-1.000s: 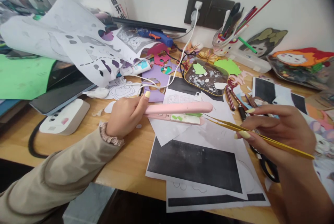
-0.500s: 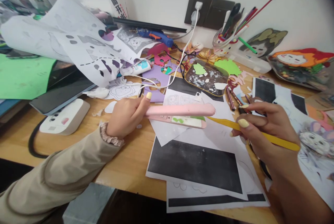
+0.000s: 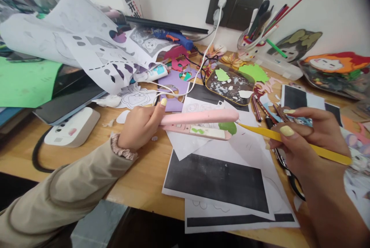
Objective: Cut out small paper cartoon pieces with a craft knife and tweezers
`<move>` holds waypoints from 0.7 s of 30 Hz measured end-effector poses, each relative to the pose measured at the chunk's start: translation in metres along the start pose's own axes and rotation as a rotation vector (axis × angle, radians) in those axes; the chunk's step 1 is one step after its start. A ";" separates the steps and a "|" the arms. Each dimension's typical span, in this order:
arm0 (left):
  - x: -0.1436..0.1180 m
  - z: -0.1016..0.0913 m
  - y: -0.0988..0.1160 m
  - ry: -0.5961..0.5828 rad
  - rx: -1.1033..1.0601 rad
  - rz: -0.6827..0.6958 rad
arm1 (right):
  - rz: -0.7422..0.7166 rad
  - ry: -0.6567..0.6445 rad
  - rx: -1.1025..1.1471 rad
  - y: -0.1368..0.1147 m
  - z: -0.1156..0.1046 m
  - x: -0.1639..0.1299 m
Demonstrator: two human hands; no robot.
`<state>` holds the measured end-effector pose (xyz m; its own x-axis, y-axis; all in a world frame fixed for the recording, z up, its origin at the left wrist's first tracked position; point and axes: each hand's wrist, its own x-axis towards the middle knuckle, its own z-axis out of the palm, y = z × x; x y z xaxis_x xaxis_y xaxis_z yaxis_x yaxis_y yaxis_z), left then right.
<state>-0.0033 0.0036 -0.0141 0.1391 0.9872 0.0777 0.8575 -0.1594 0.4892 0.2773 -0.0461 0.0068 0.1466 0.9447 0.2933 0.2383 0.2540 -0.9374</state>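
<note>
My left hand (image 3: 140, 125) grips the handle of a pink mini flat iron (image 3: 199, 122), thumb on top, its two plates slightly apart over white sheets. A green paper piece (image 3: 227, 127) lies at the iron's far end between the plates. My right hand (image 3: 310, 140) pinches yellow tweezers (image 3: 291, 140), whose tip points at the green piece, just right of it. The iron's white cable (image 3: 202, 61) runs back to a wall socket (image 3: 221, 7).
Printed sheets with black rectangles (image 3: 216, 180) lie near the desk's front edge. A dark tray with paper scraps (image 3: 229, 85), a pen cup (image 3: 250, 43), a blue glue gun (image 3: 173, 37), a white device (image 3: 72, 127) and cut-out paper sheets (image 3: 72, 43) crowd the desk. Black scissors (image 3: 291, 178) lie under my right wrist.
The green piece now shows more at the iron's far end. My right hand turned the tweezers flat and shifted their tip slightly right, staying close to the iron's tip.
</note>
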 end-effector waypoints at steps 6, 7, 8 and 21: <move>0.001 0.000 0.001 -0.018 0.032 -0.020 | -0.069 -0.109 -0.036 -0.002 0.001 -0.006; 0.001 0.000 0.001 -0.022 0.040 -0.020 | -0.075 -0.138 -0.064 -0.003 0.001 -0.008; 0.001 0.000 0.001 -0.021 0.048 -0.020 | -0.083 -0.173 -0.096 -0.004 0.001 -0.009; 0.001 0.000 0.001 0.007 0.067 -0.028 | -0.247 -0.452 -0.249 -0.004 0.002 -0.013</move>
<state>-0.0025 0.0041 -0.0131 0.1112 0.9912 0.0712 0.8923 -0.1311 0.4320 0.2730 -0.0590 0.0062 -0.3548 0.8722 0.3369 0.4404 0.4737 -0.7627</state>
